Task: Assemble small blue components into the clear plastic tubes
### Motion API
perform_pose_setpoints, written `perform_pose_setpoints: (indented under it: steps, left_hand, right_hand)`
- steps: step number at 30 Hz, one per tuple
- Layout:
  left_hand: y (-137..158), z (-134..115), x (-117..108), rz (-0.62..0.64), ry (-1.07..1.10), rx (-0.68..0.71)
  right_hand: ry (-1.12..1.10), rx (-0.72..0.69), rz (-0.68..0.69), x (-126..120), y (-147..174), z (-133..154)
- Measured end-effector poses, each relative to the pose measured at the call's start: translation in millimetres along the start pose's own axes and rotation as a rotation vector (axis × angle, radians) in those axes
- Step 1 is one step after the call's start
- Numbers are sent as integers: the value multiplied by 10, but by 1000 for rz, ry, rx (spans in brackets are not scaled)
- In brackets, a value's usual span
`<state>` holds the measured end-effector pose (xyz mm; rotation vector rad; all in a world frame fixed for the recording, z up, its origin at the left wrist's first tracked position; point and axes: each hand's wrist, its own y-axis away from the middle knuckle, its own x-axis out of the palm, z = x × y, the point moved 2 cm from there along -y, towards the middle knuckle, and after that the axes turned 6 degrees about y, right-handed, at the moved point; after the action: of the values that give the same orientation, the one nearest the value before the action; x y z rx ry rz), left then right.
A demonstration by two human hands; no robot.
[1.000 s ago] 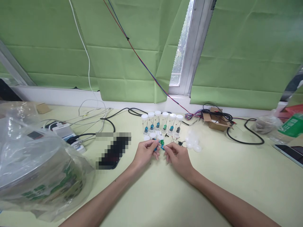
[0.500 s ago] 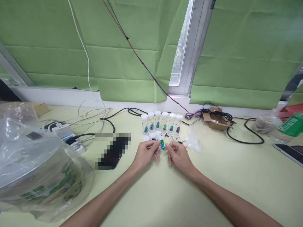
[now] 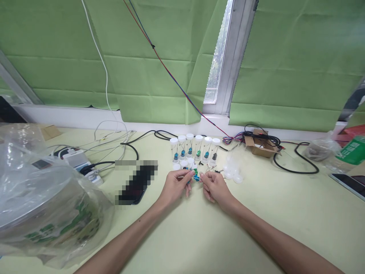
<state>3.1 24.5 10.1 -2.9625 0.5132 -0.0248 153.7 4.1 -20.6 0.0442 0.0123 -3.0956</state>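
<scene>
Both of my hands meet in front of the small clear vials, fingertips a short gap apart. My left hand point(image 3: 177, 185) is closed in a pinch of thumb and forefinger; what sits in it is too small to name. My right hand point(image 3: 216, 187) is pinched too, its tips beside a small blue piece point(image 3: 196, 178); I cannot tell whether that piece is held or lies behind. A green piece point(image 3: 195, 171) shows just beyond the fingers. Capped vials point(image 3: 199, 148) stand upright in a row, each with a coloured or black piece and a thin stem inside.
Loose dark pieces point(image 3: 218, 171) and white caps point(image 3: 237, 178) lie right of the vials. A phone point(image 3: 139, 196) is at left, near a power strip point(image 3: 85, 167) and a large plastic-wrapped tub point(image 3: 54, 217). A cardboard box point(image 3: 261, 148) with cables stands at the back right.
My right hand has shifted slightly right, widening the gap between my fingertips. The thin piece seen bridging both pinches earlier no longer shows clearly.
</scene>
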Motion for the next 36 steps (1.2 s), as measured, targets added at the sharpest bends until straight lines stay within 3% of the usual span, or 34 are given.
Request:
perform_pose_setpoints:
  steps: [14,20,26,31,36]
  left_hand:
    - [-10,40,-17,-8,-66,43]
    - [-72,5,-87,-66,0,-7]
    - [-121,10,-197,-127,134,-41]
    - [-106,-6,-175,-102,188,-104]
    - [-112,-52,-173,-124,90,-52]
  right_hand:
    - [44,-17,0,-13,12,50]
    - [312,-280,-139,-47,63,105]
    - [791,-615,-377,-205,26,117]
    - [1050,-651,-366,-260,-67,51]
    - [1222,-639,-343,-260,-129,28]
